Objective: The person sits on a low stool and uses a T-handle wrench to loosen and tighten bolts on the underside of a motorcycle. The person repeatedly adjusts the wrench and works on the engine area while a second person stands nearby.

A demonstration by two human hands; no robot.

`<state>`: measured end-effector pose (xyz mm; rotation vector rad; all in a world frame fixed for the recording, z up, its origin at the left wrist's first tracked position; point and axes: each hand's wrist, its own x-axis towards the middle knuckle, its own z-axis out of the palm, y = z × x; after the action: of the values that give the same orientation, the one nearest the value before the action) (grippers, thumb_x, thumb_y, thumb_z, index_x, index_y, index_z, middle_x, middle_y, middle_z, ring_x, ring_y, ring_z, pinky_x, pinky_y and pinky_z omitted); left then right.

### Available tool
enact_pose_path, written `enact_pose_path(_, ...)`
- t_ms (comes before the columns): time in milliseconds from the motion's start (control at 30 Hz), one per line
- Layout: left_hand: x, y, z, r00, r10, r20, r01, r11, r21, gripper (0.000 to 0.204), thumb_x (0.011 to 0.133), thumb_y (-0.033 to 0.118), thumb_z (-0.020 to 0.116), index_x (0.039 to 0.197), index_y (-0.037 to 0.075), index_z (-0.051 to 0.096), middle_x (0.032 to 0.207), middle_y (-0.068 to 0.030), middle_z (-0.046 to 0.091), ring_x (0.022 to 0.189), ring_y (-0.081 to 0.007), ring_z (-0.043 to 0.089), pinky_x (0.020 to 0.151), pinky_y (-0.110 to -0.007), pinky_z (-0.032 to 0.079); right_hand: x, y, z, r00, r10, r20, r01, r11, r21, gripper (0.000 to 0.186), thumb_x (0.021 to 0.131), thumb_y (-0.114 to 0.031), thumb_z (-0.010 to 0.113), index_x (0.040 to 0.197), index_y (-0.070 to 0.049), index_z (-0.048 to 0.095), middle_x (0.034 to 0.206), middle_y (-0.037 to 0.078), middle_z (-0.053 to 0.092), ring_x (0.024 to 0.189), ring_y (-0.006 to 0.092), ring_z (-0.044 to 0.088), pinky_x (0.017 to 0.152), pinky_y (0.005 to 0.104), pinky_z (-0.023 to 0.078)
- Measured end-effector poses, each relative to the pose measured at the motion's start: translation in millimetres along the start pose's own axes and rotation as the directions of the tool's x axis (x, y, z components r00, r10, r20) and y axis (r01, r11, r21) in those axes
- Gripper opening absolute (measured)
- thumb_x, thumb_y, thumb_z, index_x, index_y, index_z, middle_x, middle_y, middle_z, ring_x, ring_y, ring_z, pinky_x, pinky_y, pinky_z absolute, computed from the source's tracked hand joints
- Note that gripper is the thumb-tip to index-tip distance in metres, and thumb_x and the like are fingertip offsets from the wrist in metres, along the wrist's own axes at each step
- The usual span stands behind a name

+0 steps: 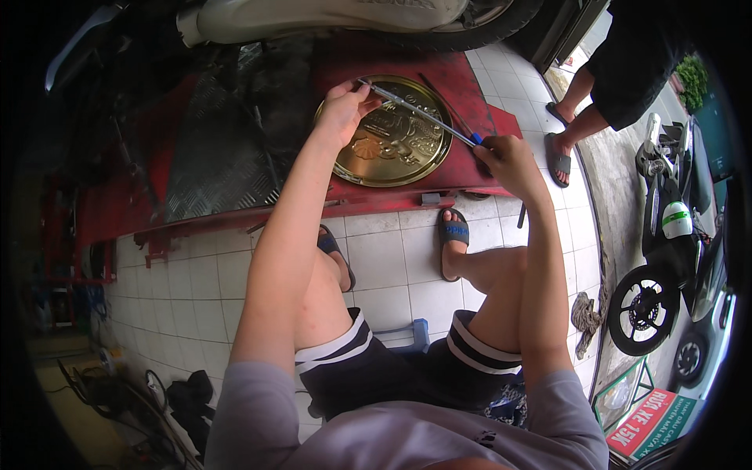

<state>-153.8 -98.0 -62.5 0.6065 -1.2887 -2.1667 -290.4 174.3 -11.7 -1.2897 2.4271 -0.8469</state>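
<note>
A long, slim silver rod (423, 115) with a blue section near one end is held between my hands, slanting down to the right over a round gold-coloured embossed tray (368, 174). My left hand (343, 113) pinches its upper end between thumb and fingertips, the other fingers loosely bent. At the lower end, beside the blue section, my right hand (511, 166) is closed around it; the fist hides that end. The tray lies on a red platform (317, 205). A thin dark bar (448, 100) rests on the platform just beyond the rod.
A motorbike (337, 22) stands across the platform's far side, by a dark tread plate (223, 168). Another person's legs (583, 129) are at the right. Farther right is a parked motorbike (666, 235). A rag (586, 317) lies on the white tiled floor (380, 254).
</note>
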Motion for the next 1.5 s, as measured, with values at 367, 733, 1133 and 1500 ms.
enact_pose_path(367,-3.2,-1.4,15.0,0.951,0.218,-0.218,-0.198,0.974,0.109,0.011,0.093,0.003,0.057,0.103,0.0,0.056,0.095,-0.0086,0.062,0.084,-0.0194,0.066,0.075,-0.03,0.058,-11.2,-33.8,28.2,0.942,-0.069,0.329,-0.01,0.972,0.233,0.023,0.092,-0.014,0.053,0.083,0.005,0.062,0.058,0.01,0.063,0.047,0.0202,0.063,0.045,0.0323,0.05)
enact_pose_path(733,-9.3,-10.0,38.6,0.726,0.596,-0.342,-0.5,0.8,0.333,0.011,0.09,0.003,0.059,0.099,-0.003,0.06,0.084,-0.0068,0.065,0.077,-0.0142,0.067,0.068,-0.024,0.053,-13.3,-68.9,39.8,0.951,-0.138,0.277,0.054,0.955,0.292,0.021,0.09,-0.011,0.055,0.08,0.007,0.061,0.058,0.01,0.059,0.046,0.0153,0.055,0.048,0.0319,0.044)
enact_pose_path(1133,-39.8,63.6,-23.5,0.472,0.786,-0.4,-0.657,0.616,0.435,0.016,0.084,0.011,0.063,0.097,0.001,0.064,0.084,-0.0088,0.067,0.073,-0.0176,0.064,0.064,-0.031,0.051,-6.4,-147.8,79.4,0.928,-0.334,0.166,0.26,0.899,0.353,0.023,0.09,-0.013,0.055,0.078,0.007,0.061,0.056,0.008,0.058,0.047,0.0125,0.052,0.048,0.0299,0.042)
enact_pose_path(1500,-39.3,114.9,-81.8,0.48,0.828,-0.292,-0.741,0.56,0.371,0.022,0.091,0.011,0.06,0.112,0.004,0.061,0.094,-0.0032,0.066,0.077,-0.0119,0.067,0.058,-0.023,0.048,10.2,-220.5,115.0,0.922,-0.376,0.097,0.318,0.875,0.366,0.026,0.089,-0.015,0.06,0.077,0.008,0.06,0.055,0.009,0.056,0.049,0.0105,0.049,0.049,0.0302,0.039)
